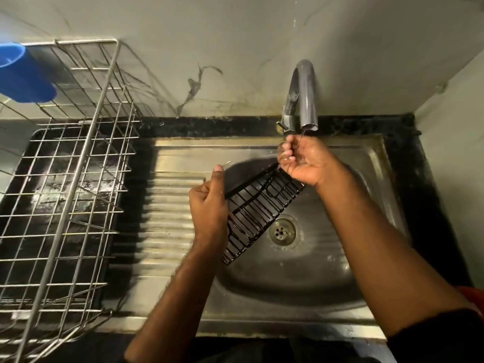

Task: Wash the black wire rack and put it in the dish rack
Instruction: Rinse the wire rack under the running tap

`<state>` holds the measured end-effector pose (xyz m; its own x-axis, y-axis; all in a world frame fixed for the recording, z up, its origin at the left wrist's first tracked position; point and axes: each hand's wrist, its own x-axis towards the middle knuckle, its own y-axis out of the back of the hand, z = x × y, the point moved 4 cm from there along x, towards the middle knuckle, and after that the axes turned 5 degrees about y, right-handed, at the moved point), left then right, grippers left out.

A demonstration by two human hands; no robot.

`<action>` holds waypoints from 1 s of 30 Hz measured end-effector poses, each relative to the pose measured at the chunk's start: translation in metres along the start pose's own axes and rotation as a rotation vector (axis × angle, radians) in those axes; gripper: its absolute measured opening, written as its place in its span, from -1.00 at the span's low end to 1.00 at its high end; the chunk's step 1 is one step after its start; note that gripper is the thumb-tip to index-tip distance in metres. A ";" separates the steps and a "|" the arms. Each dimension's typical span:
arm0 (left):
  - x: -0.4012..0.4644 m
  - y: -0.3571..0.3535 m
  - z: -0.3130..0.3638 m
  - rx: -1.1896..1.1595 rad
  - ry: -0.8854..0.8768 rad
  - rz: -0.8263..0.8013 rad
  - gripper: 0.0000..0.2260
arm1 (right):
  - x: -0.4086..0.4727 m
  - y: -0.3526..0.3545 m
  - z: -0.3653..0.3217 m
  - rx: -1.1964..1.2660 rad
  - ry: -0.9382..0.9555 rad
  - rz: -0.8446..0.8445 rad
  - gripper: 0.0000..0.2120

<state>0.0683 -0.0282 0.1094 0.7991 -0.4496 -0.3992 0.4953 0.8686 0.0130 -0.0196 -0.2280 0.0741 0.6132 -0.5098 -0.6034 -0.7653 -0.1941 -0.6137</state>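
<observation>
The black wire rack (pixel 259 208) hangs tilted over the steel sink (pixel 327 263), above and left of the drain. My left hand (pixel 208 205) grips its left edge, fingers curled, thumb up. My right hand (pixel 298 161) sits cupped, palm up, right under the tap's spout (pixel 307 100), wet, with a thin trickle of water falling onto it. It lies at the rack's upper right corner; whether it holds the rack is unclear. The silver wire dish rack (pixel 78 179) stands to the left on a black tray.
A blue plastic cup (pixel 21 72) lies at the dish rack's far left top. The ribbed draining board (pixel 167 218) runs between rack and basin. The drain (pixel 282 230) is open. A tiled wall rises behind and at the right.
</observation>
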 end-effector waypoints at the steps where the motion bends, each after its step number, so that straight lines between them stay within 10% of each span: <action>1: -0.001 0.001 0.001 0.002 -0.014 -0.047 -0.47 | 0.000 0.002 -0.002 -0.007 -0.006 0.017 -0.80; 10: -0.010 -0.015 0.010 0.196 -0.085 -0.590 -0.66 | -0.019 -0.008 -0.019 -0.122 0.100 -0.047 -0.82; 18: -0.003 -0.043 0.010 0.385 -0.073 -0.679 -0.84 | -0.016 -0.038 -0.017 0.023 0.040 -0.262 -0.76; 30: 0.043 -0.082 0.011 0.241 0.164 -0.678 -0.82 | -0.080 -0.023 -0.022 -0.909 0.337 -0.080 -0.80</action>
<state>0.0664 -0.1209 0.1011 0.2387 -0.8185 -0.5227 0.9386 0.3325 -0.0921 -0.0555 -0.2014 0.1481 0.6904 -0.6526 -0.3122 -0.6694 -0.7399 0.0663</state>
